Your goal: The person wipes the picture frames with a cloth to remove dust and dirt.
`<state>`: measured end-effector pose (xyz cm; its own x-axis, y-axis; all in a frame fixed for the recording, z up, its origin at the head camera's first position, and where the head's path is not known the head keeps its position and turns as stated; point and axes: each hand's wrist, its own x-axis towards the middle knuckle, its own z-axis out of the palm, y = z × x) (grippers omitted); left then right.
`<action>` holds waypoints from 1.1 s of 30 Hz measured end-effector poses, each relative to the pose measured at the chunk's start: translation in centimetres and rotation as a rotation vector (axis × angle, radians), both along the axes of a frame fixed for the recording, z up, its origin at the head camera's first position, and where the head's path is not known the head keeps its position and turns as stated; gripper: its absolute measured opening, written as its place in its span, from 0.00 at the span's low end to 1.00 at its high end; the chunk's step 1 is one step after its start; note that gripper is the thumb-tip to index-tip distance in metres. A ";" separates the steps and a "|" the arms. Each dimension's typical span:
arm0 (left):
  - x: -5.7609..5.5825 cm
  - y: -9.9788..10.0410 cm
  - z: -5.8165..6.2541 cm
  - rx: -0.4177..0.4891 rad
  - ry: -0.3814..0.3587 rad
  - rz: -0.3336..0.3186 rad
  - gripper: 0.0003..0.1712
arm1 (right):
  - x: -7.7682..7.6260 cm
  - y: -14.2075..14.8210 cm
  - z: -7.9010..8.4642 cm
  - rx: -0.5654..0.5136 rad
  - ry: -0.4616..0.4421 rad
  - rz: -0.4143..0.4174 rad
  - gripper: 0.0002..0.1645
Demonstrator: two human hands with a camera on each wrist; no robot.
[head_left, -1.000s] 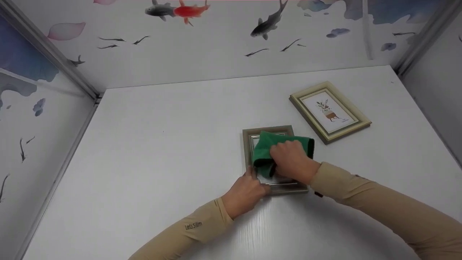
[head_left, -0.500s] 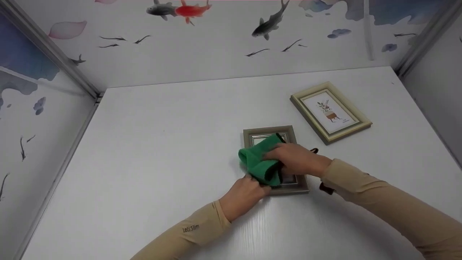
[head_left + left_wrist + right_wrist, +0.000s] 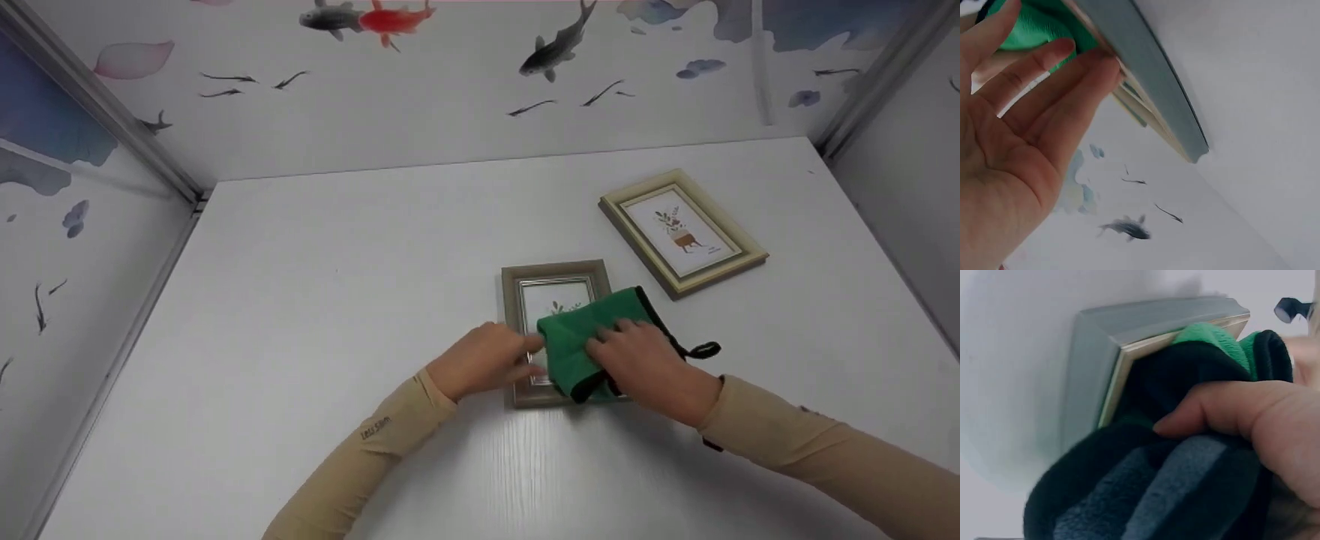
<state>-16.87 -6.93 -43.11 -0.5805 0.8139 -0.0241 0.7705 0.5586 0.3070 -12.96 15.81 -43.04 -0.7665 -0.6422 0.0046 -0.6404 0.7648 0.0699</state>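
Observation:
A brownish-grey picture frame (image 3: 513, 296) lies flat on the white table, its picture partly covered by a green cloth (image 3: 574, 341) with black edging. My right hand (image 3: 649, 371) holds the folded cloth against the frame's lower right part. In the right wrist view the thumb (image 3: 1224, 408) presses the cloth's dark folds, while its other fingers are mostly hidden. My left hand (image 3: 484, 361) is over the frame's left side, next to the cloth. Its fingers (image 3: 1072, 101) are extended in the left wrist view, with fingertips at the frame's edge (image 3: 1157, 79).
A second, gold-coloured picture frame (image 3: 735, 266) with a potted-plant print lies at an angle behind and to the right. White panels painted with fish (image 3: 555, 49) enclose the table (image 3: 337, 315) at the back and sides. A black loop (image 3: 703, 350) sticks out from the cloth.
The cloth and right hand first swept left across the frame, then came back right and nearer. My left hand has shifted from the lower left corner up along the left side, uncovering that corner.

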 end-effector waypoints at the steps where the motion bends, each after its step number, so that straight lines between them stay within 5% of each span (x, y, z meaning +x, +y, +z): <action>1: -0.9 -0.1 0.1 0.019 -0.022 0.030 0.10 | 0.0 0.0 -0.1 -0.012 0.008 0.002 0.19; 8: -6.4 0.3 -0.8 0.022 0.109 0.349 0.10 | -0.2 0.0 -0.4 -0.024 0.035 0.010 0.19; 14: -9.1 1.5 -1.1 0.049 -0.088 0.426 0.16 | -0.3 -0.1 -0.4 -0.025 0.005 0.005 0.19; 17: -9.8 2.2 -1.4 0.042 -0.116 0.447 0.12 | -0.5 -0.1 -0.6 -0.039 -0.004 0.025 0.22; 22: -10.3 3.2 -1.8 0.006 -0.024 0.513 0.07 | -1.6 -0.7 -1.5 -0.109 -0.018 0.090 0.26; 27: -10.6 3.8 -2.0 -0.032 0.025 0.562 0.08 | -2.9 -1.6 -2.2 -0.200 -0.048 0.252 0.27; 33: -10.7 3.6 -1.9 -0.033 -0.018 0.564 0.08 | -3.0 -1.1 -2.0 -0.251 -0.145 0.412 0.31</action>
<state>-27.56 -3.30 -45.06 -0.9246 0.3765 -0.0584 0.3446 0.8918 0.2931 -16.00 14.74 -45.01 -0.4537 -0.8843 0.1101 -0.8822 0.4282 -0.1959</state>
